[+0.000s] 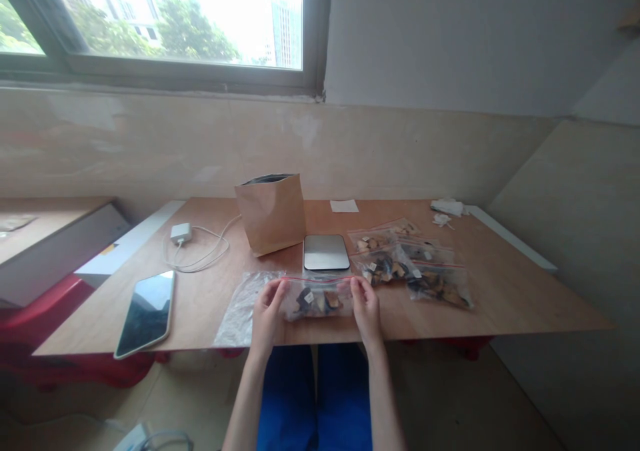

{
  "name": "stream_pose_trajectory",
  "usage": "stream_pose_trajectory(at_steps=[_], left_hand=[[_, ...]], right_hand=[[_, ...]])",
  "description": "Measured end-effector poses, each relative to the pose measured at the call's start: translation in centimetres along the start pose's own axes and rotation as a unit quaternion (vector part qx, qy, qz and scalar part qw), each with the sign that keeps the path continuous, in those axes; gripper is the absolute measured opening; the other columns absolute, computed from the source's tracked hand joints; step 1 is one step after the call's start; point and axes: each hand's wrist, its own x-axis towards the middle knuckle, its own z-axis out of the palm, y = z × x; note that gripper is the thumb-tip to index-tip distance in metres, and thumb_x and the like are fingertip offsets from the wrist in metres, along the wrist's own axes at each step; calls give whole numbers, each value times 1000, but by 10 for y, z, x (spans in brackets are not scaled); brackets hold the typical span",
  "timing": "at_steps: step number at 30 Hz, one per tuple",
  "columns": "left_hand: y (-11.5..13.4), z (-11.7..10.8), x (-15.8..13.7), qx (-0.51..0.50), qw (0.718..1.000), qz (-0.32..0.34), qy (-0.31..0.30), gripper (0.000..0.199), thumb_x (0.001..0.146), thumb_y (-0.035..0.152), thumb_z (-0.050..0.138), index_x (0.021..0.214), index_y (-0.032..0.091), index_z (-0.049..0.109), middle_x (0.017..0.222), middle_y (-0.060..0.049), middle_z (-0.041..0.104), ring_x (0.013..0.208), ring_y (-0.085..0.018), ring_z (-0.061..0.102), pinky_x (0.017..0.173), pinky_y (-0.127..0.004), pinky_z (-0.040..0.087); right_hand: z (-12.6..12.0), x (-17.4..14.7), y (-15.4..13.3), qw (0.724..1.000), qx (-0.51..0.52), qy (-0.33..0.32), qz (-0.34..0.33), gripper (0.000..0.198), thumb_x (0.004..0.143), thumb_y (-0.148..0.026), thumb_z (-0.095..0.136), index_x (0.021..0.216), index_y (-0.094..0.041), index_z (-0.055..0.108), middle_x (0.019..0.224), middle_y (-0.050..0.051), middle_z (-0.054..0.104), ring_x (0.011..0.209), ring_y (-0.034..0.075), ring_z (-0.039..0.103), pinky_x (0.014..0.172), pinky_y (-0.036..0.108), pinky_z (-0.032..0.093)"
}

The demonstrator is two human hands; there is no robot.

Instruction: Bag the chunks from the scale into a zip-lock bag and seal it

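Note:
Between my two hands a clear zip bag with a red seal strip is stretched out near the table's front edge. Dark and tan dried pieces and a small white label show inside it. My left hand pinches its upper left corner, and my right hand pinches the upper right corner. Just behind the bag lies a flat scale with a silver top. An empty-looking clear plastic bag lies flat beside my left hand. Several filled zip bags overlap to the right of the scale.
A brown paper pouch stands open-topped behind the scale. At the left are a tablet and a white charger with a looped cable. A white paper and crumpled white items lie at the back.

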Motion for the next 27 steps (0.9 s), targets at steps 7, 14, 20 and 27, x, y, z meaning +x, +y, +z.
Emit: stream_pose_trajectory(at_steps=[7,14,20,27], left_hand=[[7,5,-2,-4,1000,-14,-14,30,67,43,66,79,16,64,76,-3,65,77,-18,59,74,-28,45],[7,5,-4,-49,999,-15,-12,22,69,37,65,76,17,59,74,1,63,75,-14,57,73,-24,44],[2,5,-6,-50,999,-1,12,19,71,35,64,75,17,58,74,0,60,75,-14,57,71,-24,44],[1,4,-6,-78,995,-24,-51,24,72,38,63,80,15,62,80,-3,64,81,-17,60,77,-26,46]], right_hand=[[-5,-2,-5,999,-2,-43,1,23,75,-41,62,82,-19,60,82,3,66,80,18,62,76,30,49],[-6,-3,-10,998,17,-58,-9,15,77,-35,61,78,-20,59,80,0,66,77,16,61,75,28,47],[-4,-4,-7,999,21,-32,-16,15,76,-35,62,76,-20,59,76,0,64,75,16,60,74,28,47],[1,-5,-8,998,32,-52,-8,17,78,-36,59,81,-20,58,80,1,64,79,17,60,74,28,47]])
